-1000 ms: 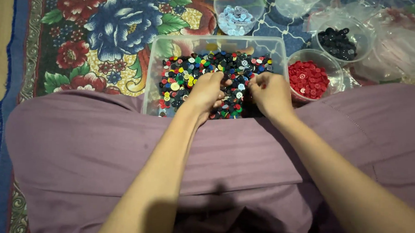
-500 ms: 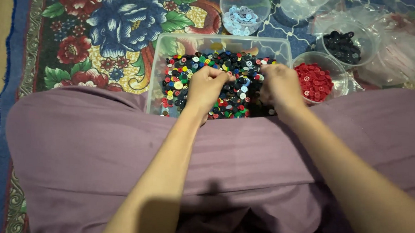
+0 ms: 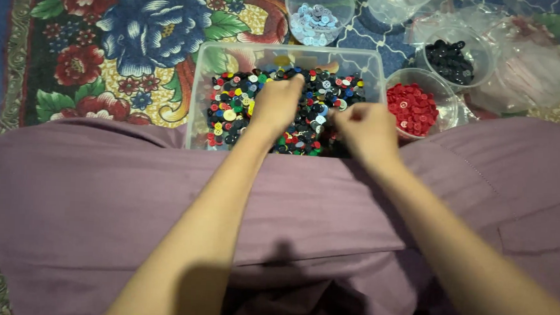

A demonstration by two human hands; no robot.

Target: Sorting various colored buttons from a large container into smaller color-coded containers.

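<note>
Left hand: I see my left hand [image 3: 275, 104] palm-down in the mixed buttons [image 3: 232, 106], fingers curled into the heap; whether it pinches a button I cannot tell.
Right hand: my right hand [image 3: 364, 132] sits at the right side of the heap, thumb and fingertips drawn together as if on one small piece; the piece itself is hidden.
Location: the buttons fill a clear plastic bin [image 3: 199, 74] on the floral rug [image 3: 129, 34], just beyond my purple-clad lap [image 3: 105, 195].
Sorted cups: red buttons [image 3: 412, 109] just right of the bin; black buttons [image 3: 451, 61] beyond them; pale blue buttons [image 3: 316, 19] behind the bin.
Handling, judged: each button is light, rigid, smooth and likely slippery; the heap shifts loosely when pressed.
Grip point, judged: I would pinch a single button by opposite rim edges, or slide a fingertip under a tilted one.
</note>
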